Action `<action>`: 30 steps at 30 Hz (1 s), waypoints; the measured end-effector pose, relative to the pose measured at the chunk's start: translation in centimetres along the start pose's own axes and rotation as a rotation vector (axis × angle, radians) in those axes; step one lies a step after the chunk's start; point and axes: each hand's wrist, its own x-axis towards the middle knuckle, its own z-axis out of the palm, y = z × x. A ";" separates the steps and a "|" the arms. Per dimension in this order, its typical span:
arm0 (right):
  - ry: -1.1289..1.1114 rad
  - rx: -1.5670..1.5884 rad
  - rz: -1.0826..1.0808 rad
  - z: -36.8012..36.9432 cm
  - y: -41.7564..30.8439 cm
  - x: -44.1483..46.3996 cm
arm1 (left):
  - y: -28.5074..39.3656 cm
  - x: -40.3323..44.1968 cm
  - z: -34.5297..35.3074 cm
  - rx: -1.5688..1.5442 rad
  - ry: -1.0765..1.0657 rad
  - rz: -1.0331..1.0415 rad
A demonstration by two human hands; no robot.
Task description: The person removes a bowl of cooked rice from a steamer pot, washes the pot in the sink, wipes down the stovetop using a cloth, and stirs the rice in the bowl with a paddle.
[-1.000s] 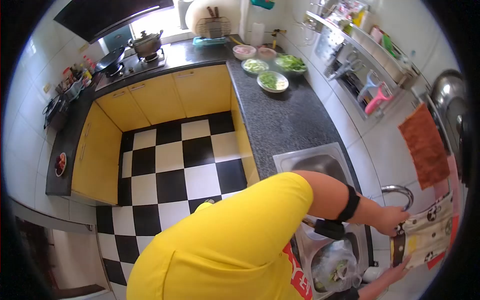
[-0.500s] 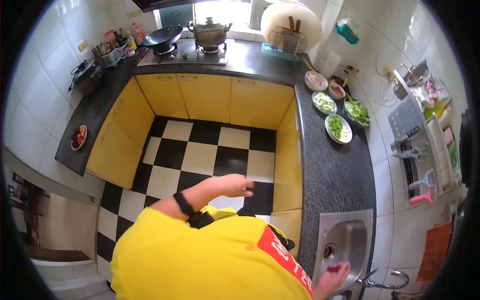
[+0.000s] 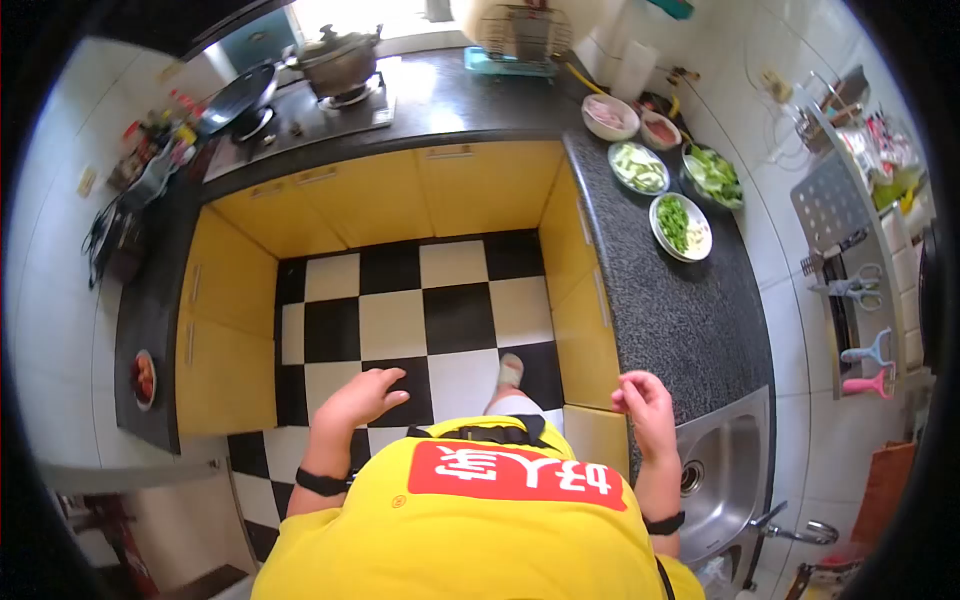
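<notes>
My left hand (image 3: 365, 396) is over the checkered floor (image 3: 458, 308), left of my yellow shirt (image 3: 480, 555). Its thumb is apart from its fingers, with nothing between them. On the other side, my right hand (image 3: 649, 412) is raised beside the near end of the yellow cabinets (image 3: 585, 370), just left of the sink (image 3: 722, 470). Its fingers are curled in close to the thumb, and no object shows in it. Both wrists wear dark bands.
Bowls of cut vegetables (image 3: 683, 227) and meat (image 3: 660, 130) stand on the right counter (image 3: 675, 320). A lidded pot (image 3: 340, 68) and a wok (image 3: 238, 98) sit on the stove. A fruit bowl (image 3: 144, 380) is at the left; utensils (image 3: 862, 290) hang on the right wall.
Earlier both hands held a patterned cloth by the right wall; they let it go. My view has turned toward the floor and stove, and my right hand has moved up from over the sink.
</notes>
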 end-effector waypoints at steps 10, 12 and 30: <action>-0.238 0.070 0.055 6.9 -4.8 18.8 | -2.1 8.3 -10.7 -0.093 0.234 -0.096; -0.318 0.014 0.048 10.0 -6.8 22.5 | -2.3 8.9 -12.8 -0.164 0.300 -0.138; -0.566 -0.360 -0.537 54.3 -24.7 46.6 | -27.6 15.5 -33.6 -0.033 0.411 -0.145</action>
